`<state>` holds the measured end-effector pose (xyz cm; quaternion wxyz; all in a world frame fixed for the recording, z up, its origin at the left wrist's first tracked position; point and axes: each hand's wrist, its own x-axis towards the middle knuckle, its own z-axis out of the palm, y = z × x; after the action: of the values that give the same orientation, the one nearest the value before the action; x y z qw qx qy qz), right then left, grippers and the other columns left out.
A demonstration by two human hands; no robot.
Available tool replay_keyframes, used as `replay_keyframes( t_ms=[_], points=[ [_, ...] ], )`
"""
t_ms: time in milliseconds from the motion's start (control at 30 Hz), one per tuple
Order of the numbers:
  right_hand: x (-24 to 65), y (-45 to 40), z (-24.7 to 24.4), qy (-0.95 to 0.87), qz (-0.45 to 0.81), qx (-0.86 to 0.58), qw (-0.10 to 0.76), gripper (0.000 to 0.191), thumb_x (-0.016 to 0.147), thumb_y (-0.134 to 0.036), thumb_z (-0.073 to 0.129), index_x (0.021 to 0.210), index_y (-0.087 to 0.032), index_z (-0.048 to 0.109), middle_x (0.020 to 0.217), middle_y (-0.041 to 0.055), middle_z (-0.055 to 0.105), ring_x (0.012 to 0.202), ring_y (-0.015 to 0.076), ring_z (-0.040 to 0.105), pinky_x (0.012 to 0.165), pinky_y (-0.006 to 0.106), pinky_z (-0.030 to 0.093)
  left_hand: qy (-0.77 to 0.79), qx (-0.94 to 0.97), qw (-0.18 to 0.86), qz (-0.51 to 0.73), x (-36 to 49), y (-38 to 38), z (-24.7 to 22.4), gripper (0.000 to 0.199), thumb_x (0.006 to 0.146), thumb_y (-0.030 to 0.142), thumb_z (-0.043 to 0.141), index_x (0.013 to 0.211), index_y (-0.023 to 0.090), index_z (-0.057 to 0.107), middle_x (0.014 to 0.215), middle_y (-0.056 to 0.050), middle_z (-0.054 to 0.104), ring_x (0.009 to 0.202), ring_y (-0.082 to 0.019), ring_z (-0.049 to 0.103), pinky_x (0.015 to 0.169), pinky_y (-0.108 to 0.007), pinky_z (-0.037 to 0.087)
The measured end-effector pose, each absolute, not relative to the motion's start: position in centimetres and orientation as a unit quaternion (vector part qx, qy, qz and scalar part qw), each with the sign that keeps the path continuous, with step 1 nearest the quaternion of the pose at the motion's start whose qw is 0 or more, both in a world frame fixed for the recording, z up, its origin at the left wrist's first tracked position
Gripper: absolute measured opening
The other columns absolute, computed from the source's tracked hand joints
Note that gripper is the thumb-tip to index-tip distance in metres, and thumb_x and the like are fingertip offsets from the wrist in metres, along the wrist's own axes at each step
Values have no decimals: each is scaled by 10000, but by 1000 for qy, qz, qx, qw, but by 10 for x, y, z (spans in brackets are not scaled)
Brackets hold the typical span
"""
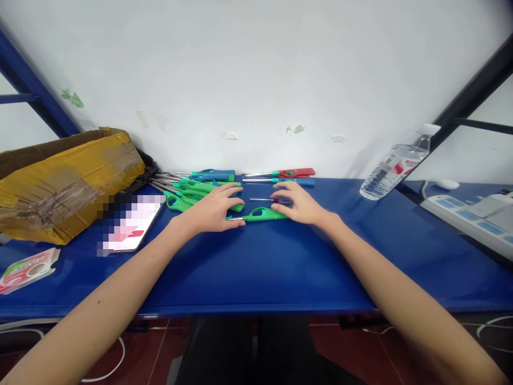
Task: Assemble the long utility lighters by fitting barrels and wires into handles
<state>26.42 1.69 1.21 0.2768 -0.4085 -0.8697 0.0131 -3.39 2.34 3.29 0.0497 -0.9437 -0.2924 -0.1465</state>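
A green long-nosed lighter (266, 214) lies crosswise on the blue table between my hands. My left hand (218, 208) is open, its fingers apart, with the thumb by the lighter's metal tip. Behind and beside it is a pile of several green lighters (194, 188), partly covered by the hand. Open as well, my right hand (300, 204) has its thumb at the handle end of the green lighter. Under its curved fingers is a thin metal rod (259, 200) with a dark red part, mostly hidden. Farther back lie a red lighter (296, 172) and a blue lighter (300, 182).
A taped cardboard box (72, 182) and a phone (134, 224) lie on the left, with a torn package card (30, 270) nearer. A water bottle (395, 166) and a power strip (473, 222) are on the right. The white wall (256, 80) bounds the table's back.
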Motion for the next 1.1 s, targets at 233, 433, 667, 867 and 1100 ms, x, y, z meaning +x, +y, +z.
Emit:
replay_keyframes(
  t_ms=[233, 433, 667, 867, 1100],
  points=[
    [238, -1, 13, -912, -27, -378, 155, 524, 886, -516, 636, 1232, -127, 692, 1547, 198, 425, 1487, 375, 291, 1185, 558, 313, -259, -955, 44, -137, -33, 23, 32, 429, 807, 482, 757, 1087, 159, 719, 1454, -180, 521, 1436, -371, 367, 1159, -548, 349],
    [253, 4, 21, -915, 13, -360, 182, 436, 872, -433, 677, 1180, -125, 671, 1399, 195, 586, 1332, 332, 525, 1104, 493, 435, -239, -954, 51, -172, -26, 20, 30, 437, 813, 441, 768, 1120, 136, 704, 1409, -195, 559, 1387, -379, 437, 1139, -551, 380],
    [266, -2, 39, -862, -10, -450, 230, 462, 863, -429, 684, 1252, -188, 620, 1099, 95, 748, 930, 293, 718, 803, 412, 551, -303, -910, 94, -266, -26, 24, 29, 620, 881, 298, 702, 1426, 109, 474, 1373, -200, 575, 1279, -339, 538, 1069, -515, 450],
    [266, 0, 33, -842, -54, -465, 267, 455, 853, -417, 700, 1249, -202, 640, 1173, 87, 741, 972, 290, 722, 827, 399, 556, -271, -903, 122, -311, -25, 31, 23, 195, 952, 228, 589, 1097, 152, 696, 1143, -119, 715, 1162, -291, 612, 996, -461, 490],
    [262, 0, 26, -848, -82, -449, 270, 446, 866, -433, 683, 1248, -205, 654, 1160, 80, 749, 992, 285, 721, 843, 387, 550, -252, -902, 135, -322, -22, 29, 18, 189, 967, 275, 594, 1043, 167, 729, 1053, -102, 748, 1088, -273, 656, 936, -424, 503]
  ],
)
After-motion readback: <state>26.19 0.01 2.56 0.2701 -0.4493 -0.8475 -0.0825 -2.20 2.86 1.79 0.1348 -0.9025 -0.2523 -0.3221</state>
